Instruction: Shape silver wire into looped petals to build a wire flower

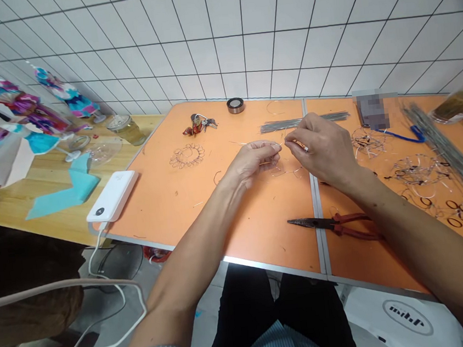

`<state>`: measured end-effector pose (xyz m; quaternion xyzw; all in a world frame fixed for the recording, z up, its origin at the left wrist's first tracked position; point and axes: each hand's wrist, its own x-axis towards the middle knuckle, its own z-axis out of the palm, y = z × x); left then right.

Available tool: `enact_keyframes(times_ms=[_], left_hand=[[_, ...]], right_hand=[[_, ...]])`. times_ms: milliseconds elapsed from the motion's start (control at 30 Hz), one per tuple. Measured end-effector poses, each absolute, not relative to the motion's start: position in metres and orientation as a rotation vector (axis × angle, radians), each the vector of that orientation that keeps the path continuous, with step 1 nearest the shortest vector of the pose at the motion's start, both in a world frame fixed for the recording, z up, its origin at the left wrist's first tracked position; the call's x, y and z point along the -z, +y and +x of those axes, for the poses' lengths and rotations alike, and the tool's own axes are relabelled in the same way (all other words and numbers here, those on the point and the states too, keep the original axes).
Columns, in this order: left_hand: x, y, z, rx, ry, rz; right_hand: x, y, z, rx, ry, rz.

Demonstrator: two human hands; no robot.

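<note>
Your two hands meet at the centre of the frame, over an orange table (186,217), seen from above. Your left hand (255,159) is nearly closed, its thumb and fingers pinching a thin wire (282,144); your right hand (325,150), back uppermost, is also closed to a pinch on it, its fingertips just beside the left ones. Fine wire loops show just below your left fingers. Below your right hand lie pliers (336,223) with red handles, partly hidden by your forearm. Left of centre is a wire ring (187,164) edged with small loops; above it sit keys (199,124) and a roll of tape (235,105). A bundle of straight wires (282,126) lies behind your hands, and tangled wire (419,169) fills the right. At the left table edge, a white power bank (113,197) bears a dark round mark, too small to read. At lower right, a white object (394,305) below the table carries an oval logo (408,318); its bold dark letters look turned over, and you cannot read them with certainty. At upper right, a dark device (370,112) is pixelated.
</note>
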<state>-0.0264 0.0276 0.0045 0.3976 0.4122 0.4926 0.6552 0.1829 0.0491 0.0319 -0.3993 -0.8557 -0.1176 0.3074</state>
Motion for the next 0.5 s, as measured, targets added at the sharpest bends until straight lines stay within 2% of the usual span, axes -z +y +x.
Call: enact_keyframes(times_ms=[500], left_hand=[[-0.0085,0.0262,-0.0279,-1.115,0.964,0.852]], right_hand=[[-0.032,0.0538,0.19,0.247,-2.218,-1.107]])
